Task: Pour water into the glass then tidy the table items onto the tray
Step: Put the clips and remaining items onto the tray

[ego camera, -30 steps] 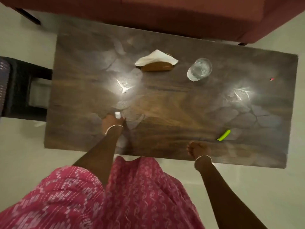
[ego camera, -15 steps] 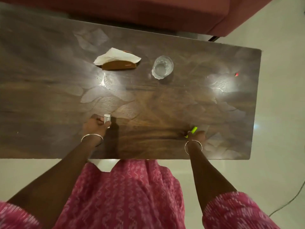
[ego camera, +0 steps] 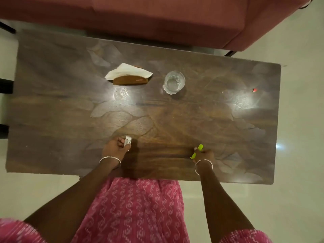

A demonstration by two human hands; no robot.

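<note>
A clear glass (ego camera: 174,82) holding water stands upright at the far middle of the dark wooden table (ego camera: 210,123). Left of it a brown holder (ego camera: 130,80) carries a white napkin (ego camera: 128,72). Near the front edge my left hand (ego camera: 114,148) pinches a small white box (ego camera: 127,141). My right hand (ego camera: 204,154) grips a neon green marker (ego camera: 197,152), whose two ends stick out of the fist. No tray is in view.
A small red object (ego camera: 254,90) lies near the table's far right corner. A red sofa (ego camera: 157,18) runs along the far side. Dark chair parts (ego camera: 5,86) show at the left edge. Pale floor surrounds the table.
My right hand reached forward to the green marker and closed round it. My left hand kept hold of the small white box. The camera view shifted over the table.
</note>
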